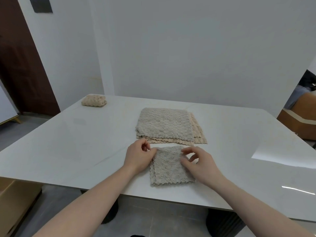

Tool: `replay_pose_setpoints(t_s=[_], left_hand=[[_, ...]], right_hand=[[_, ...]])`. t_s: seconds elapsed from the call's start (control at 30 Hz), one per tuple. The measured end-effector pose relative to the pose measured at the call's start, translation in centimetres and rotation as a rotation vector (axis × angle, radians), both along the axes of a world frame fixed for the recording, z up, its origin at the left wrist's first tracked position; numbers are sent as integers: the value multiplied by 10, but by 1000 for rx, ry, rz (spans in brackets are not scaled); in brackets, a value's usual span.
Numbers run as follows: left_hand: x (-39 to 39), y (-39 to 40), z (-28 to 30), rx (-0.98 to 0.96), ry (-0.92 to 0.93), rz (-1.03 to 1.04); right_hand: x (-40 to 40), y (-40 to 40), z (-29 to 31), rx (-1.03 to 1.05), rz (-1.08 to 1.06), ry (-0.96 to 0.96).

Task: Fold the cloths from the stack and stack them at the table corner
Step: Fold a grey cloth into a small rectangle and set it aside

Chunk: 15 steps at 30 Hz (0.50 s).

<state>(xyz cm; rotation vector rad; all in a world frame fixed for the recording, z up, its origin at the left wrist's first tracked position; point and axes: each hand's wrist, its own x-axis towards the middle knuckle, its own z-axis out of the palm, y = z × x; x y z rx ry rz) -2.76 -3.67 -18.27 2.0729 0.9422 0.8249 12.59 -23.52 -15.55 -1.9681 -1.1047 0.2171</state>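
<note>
Cloth (169, 165), grey and folded, lies near the front edge of the worktop (85, 134), its far corners pinched by the left hand (139, 157) and right hand (201, 164), just before the stack (166, 126), with a folded cloth (94, 100) at the far-left corner.

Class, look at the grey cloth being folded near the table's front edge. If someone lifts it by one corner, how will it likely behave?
The grey cloth would probably droop and unfold, since its layers lie soft and uneven. It looks light: fingertips of the left hand and right hand alone handle it. Pushed, it may slide easily on the glossy table.
</note>
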Motion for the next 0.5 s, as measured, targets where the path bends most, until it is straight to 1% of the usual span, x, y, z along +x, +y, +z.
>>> replay_pose_setpoints(t_s=[0.13, 0.23, 0.37, 0.5], left_hand=[[2, -4, 2, 158, 182, -46], [4, -3, 3, 192, 282, -83], [3, -2, 4, 150, 304, -133], [3, -2, 6, 96, 258, -154]], right_hand=[[18, 18, -1, -203, -99, 165], [27, 34, 4, -293, -105, 260], [39, 47, 10, -413, -48, 360], [42, 49, 18, -424, -12, 476]])
